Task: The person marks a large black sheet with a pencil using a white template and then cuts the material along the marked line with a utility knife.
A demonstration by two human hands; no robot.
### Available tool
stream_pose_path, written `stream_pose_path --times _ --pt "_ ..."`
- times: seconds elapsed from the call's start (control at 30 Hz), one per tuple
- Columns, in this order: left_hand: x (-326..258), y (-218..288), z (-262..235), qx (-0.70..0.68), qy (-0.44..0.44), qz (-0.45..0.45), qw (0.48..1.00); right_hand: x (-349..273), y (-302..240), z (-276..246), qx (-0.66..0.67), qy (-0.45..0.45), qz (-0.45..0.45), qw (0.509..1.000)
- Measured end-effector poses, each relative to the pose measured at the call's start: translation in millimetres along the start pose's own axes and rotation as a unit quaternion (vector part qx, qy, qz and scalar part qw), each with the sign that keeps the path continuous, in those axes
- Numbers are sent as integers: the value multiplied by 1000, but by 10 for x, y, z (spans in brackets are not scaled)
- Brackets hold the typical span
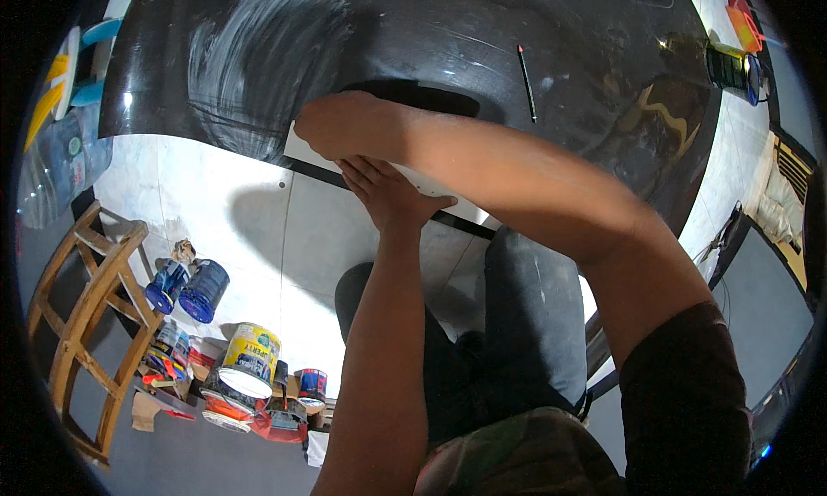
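Observation:
A white flat strip (466, 208) lies along the near edge of the dark, glossy tabletop (482, 31). My left hand (392, 193) rests flat on this strip, fingers stretched out and thumb spread to the right. Just beyond it, my right hand (336, 126) is curled over the left end of the strip, the forearm crossing from the right. The fingers of that hand are turned under, so what they grip is hidden. A dark pencil (527, 84) lies on the tabletop, beyond the right forearm.
Whitish smears (258, 61) cover the tabletop's left part. On the floor at lower left are a wooden ladder-like frame (108, 281), blue cans (204, 289) and a yellow-labelled bucket (252, 351). A clear plastic bottle (65, 164) is at far left. A dark panel (762, 298) stands at right.

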State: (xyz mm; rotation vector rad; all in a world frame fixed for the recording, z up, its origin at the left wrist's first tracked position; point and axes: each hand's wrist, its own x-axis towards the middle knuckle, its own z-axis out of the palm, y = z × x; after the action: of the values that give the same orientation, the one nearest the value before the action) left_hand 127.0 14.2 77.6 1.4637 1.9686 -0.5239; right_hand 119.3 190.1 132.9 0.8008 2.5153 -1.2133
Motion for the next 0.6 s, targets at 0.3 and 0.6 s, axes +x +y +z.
stream_pose_path --times 0.3,0.6 --pt "55 -51 164 -44 18 1 999 73 -49 -47 -16 -11 14 1000" --pt "64 -33 81 -28 -46 8 999 97 75 53 11 -11 7 1000"
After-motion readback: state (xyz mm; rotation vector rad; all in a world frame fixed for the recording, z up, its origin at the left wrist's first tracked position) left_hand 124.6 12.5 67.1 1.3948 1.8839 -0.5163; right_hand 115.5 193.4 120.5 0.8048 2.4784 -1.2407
